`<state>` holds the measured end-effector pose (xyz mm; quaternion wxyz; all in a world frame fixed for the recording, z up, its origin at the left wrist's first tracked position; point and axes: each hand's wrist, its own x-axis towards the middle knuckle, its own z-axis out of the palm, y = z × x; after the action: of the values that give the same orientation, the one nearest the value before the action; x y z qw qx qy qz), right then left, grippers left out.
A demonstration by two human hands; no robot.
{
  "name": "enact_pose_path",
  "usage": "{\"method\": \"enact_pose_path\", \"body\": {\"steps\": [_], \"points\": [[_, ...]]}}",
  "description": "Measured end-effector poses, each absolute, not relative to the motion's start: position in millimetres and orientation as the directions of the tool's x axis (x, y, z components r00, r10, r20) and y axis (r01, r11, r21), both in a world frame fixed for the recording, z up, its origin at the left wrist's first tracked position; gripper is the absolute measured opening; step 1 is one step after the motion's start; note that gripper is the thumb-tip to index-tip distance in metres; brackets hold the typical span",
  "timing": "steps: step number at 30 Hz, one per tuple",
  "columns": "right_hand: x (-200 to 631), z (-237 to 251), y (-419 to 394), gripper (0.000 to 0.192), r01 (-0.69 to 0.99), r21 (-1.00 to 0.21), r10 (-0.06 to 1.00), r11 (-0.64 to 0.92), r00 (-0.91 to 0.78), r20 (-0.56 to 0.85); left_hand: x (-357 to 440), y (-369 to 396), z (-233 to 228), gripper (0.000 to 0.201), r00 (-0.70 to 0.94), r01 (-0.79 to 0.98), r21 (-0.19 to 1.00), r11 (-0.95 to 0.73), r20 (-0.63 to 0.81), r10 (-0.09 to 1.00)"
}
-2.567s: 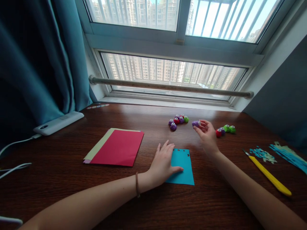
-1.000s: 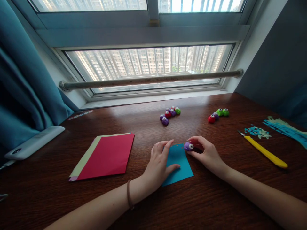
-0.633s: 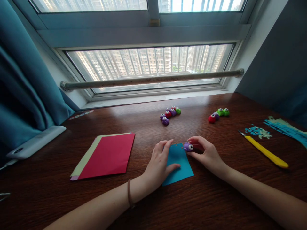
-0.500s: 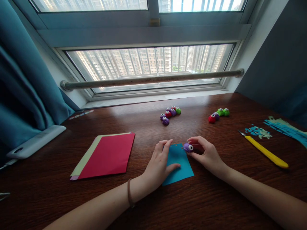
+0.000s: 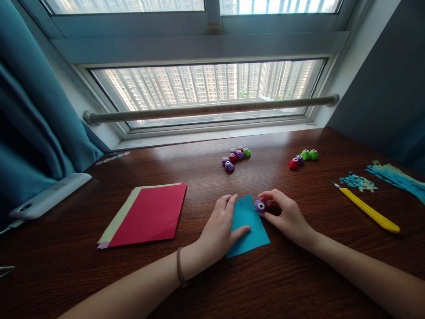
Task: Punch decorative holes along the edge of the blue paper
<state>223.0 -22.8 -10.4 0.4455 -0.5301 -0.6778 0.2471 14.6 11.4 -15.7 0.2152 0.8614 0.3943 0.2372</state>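
Note:
A sheet of blue paper (image 5: 249, 230) lies on the table, with a few small punched holes along its far edge. My left hand (image 5: 221, 228) rests on the paper's left side, thumb spread from the fingers, pressing down without gripping. Between the thumb and fingers of my right hand (image 5: 285, 215) is a small purple craft punch (image 5: 260, 205) with a white round top bearing a dark shape. The punch is at the paper's right edge near the far corner; whether the paper sits inside its slot I cannot tell.
A stack of coloured paper (image 5: 149, 217), red on top, lies left. Several more craft punches (image 5: 233, 157) stand behind, another group (image 5: 305, 156) further right. At right are a yellow craft knife (image 5: 368, 209), paper bits (image 5: 357, 181) and paper strips (image 5: 395, 175). A white phone-like device (image 5: 49, 197) lies far left.
The punch has turned in my right hand so its white top faces me more, and more of the paper's far edge with its holes shows. My left hand has barely moved.

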Motion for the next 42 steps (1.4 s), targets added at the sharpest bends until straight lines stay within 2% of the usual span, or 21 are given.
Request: {"method": "enact_pose_path", "body": {"steps": [9,15,25,33,42], "points": [[223.4,-13.4,-20.6,0.027,0.440,-0.855,0.955,0.274,-0.019,0.296,14.7,11.5,-15.0,0.068,0.586,0.612,0.490,-0.620,0.246,0.773],[223.2,-12.2,-20.9,0.031,0.469,-0.834,0.952,0.290,-0.057,0.300,14.1,11.5,-15.8,0.065,0.591,0.623,0.457,-0.635,0.258,0.764],[224.1,-11.3,-21.4,0.040,0.417,-0.866,0.961,0.277,-0.107,0.256,14.1,11.8,-19.4,0.064,0.587,0.623,0.446,-0.643,0.278,0.761],[223.8,-11.4,-21.4,0.043,0.429,-0.858,0.959,0.281,-0.103,0.263,14.4,6.9,-12.8,0.055,0.557,0.659,0.351,-0.665,0.366,0.746],[224.6,-13.7,-20.8,0.040,0.417,-0.864,0.959,0.282,-0.092,0.269,14.2,4.8,-5.9,0.056,0.668,0.600,0.348,-0.721,0.280,0.690]]}}
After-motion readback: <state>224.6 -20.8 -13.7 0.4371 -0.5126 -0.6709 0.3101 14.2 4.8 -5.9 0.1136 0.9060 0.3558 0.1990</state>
